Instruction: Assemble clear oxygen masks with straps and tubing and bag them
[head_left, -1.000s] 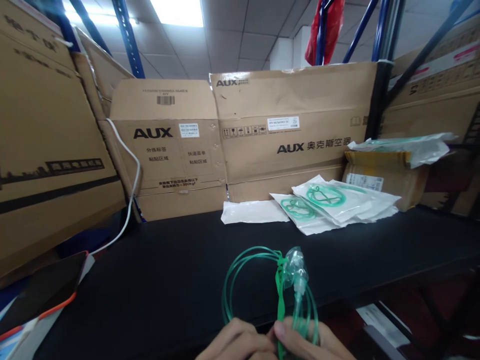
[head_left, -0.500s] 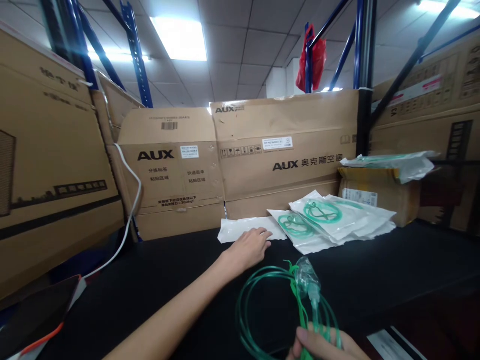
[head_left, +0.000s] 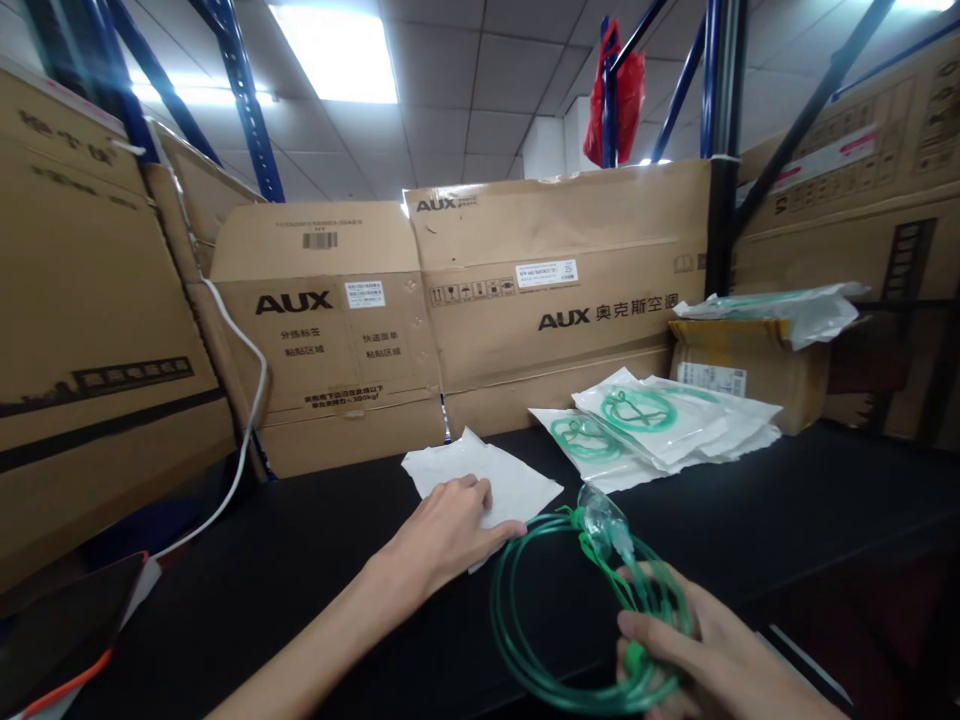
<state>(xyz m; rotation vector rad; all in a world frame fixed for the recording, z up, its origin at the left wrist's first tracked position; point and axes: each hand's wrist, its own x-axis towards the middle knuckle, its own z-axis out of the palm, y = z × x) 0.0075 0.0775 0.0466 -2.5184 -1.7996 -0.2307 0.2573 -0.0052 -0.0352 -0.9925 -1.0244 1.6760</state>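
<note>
My right hand (head_left: 701, 650) grips a coil of green tubing (head_left: 525, 640) with a clear plastic mask piece (head_left: 604, 525) at its top, low right over the black table (head_left: 300, 560). My left hand (head_left: 442, 530) reaches forward and pinches the near edge of an empty white pouch (head_left: 495, 480), which lies slanted on the table just left of the coil. Fingers of the left hand are curled on the pouch.
A stack of sealed white pouches with green tubing inside (head_left: 660, 420) lies at the back right, beside a small cardboard box (head_left: 750, 375) with more bags on top. Large AUX cartons (head_left: 540, 290) wall the back and left. A phone (head_left: 60, 620) and white cable (head_left: 247, 430) sit left.
My left hand let go of the tubing, reached to the white pouch at the back and has drawn it nearer and turned it. The right hand keeps the coil.
</note>
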